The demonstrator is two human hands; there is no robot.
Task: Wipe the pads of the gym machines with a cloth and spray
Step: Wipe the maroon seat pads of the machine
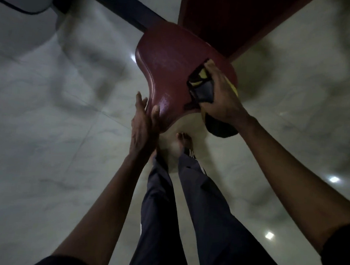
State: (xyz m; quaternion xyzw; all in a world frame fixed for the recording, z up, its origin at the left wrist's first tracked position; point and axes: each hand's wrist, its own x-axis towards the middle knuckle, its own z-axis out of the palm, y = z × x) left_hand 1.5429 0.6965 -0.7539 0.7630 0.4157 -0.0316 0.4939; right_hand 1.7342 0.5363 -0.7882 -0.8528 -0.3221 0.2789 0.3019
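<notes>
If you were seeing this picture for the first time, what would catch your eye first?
The red seat pad in the upper middle stands out against the pale floor. The right hand holds a dark and yellow cloth down on its right side, while the left hand rests against its near left edge.

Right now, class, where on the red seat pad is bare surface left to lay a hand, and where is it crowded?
Bare: the middle and far-left of the seat pad, bordered by the backrest pad, the left hand at its near-left edge and the cloth. Crowded: the right side, under the cloth and right hand.
</notes>
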